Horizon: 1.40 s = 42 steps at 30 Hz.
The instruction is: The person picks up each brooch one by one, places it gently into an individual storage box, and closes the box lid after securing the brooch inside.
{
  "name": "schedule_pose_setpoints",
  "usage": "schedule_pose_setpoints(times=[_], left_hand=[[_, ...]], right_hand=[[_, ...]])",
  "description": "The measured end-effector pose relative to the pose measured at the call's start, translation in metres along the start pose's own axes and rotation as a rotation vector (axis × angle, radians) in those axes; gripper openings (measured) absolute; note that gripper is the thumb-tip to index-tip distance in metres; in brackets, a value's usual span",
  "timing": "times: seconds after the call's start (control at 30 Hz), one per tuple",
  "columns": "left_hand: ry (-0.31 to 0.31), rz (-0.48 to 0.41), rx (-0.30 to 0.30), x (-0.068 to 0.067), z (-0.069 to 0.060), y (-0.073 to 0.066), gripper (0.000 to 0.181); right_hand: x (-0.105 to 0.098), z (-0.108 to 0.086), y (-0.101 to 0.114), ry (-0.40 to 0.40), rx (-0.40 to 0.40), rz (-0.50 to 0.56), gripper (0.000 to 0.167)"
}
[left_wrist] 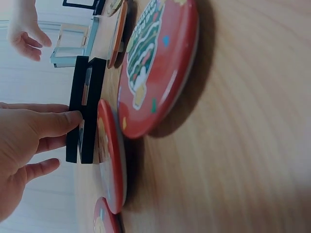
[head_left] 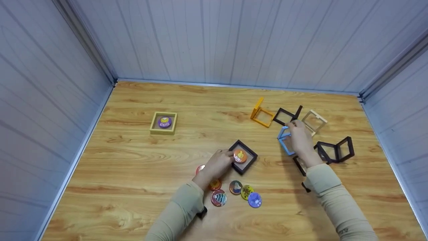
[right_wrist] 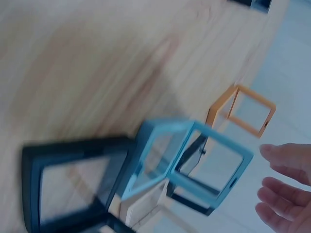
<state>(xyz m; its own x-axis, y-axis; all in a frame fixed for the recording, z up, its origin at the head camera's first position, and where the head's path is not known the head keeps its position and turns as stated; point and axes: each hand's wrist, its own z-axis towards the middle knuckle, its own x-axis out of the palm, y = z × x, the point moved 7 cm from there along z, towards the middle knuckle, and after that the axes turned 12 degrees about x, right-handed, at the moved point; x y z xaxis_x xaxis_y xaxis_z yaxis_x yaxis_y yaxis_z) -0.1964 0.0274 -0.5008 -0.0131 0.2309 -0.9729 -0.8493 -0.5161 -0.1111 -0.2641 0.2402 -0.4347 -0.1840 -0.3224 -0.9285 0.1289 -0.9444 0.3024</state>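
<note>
My left hand (head_left: pixel 215 165) grips the left corner of a black display frame (head_left: pixel 249 165), which lies flat with a round orange badge (head_left: pixel 240 156) at its middle. The left wrist view shows the left thumb at the edge of this black frame (left_wrist: pixel 92 111), with fingers reaching over its upper side. My right hand (head_left: pixel 301 139) is over a light-blue display frame (head_left: pixel 285 146) that stands folded open. In the right wrist view the right hand (right_wrist: pixel 286 189) has loosely bent fingers, apart from the blue frame (right_wrist: pixel 224 140).
Several round badges, including a red one (head_left: pixel 219 197) and a purple one (head_left: pixel 255 199), lie near the left forearm. Opened frames, one orange (head_left: pixel 264 123), one beige (head_left: pixel 322 117) and several black (head_left: pixel 336 152), surround the right hand. A yellow frame (head_left: pixel 151 124) holding a purple badge sits far left.
</note>
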Motion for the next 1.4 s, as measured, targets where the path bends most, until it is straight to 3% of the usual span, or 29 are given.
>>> schedule_pose_setpoints(times=[0.1, 0.3, 0.53, 0.83, 1.4], left_hand=[[-0.010, 0.005, 0.014, -0.001, 0.000, -0.001, 0.020], [-0.025, 0.024, 0.039, -0.003, -0.002, -0.001, 0.018], [-0.006, 0.004, 0.029, -0.002, -0.003, 0.001, 0.018], [-0.048, 0.013, 0.006, -0.005, -0.009, 0.009, 0.014], [-0.034, -0.009, -0.126, -0.007, -0.023, 0.040, 0.018]], right_hand=[[-0.001, 0.007, -0.008, 0.011, 0.003, -0.073, 0.038], [0.002, 0.016, -0.021, 0.067, 0.053, -0.099, 0.040], [0.008, 0.023, -0.030, 0.097, 0.084, -0.124, 0.028], [0.012, 0.027, -0.038, 0.179, 0.130, -0.133, 0.025], [0.012, 0.022, -0.039, 0.106, 0.097, -0.046, 0.016]])
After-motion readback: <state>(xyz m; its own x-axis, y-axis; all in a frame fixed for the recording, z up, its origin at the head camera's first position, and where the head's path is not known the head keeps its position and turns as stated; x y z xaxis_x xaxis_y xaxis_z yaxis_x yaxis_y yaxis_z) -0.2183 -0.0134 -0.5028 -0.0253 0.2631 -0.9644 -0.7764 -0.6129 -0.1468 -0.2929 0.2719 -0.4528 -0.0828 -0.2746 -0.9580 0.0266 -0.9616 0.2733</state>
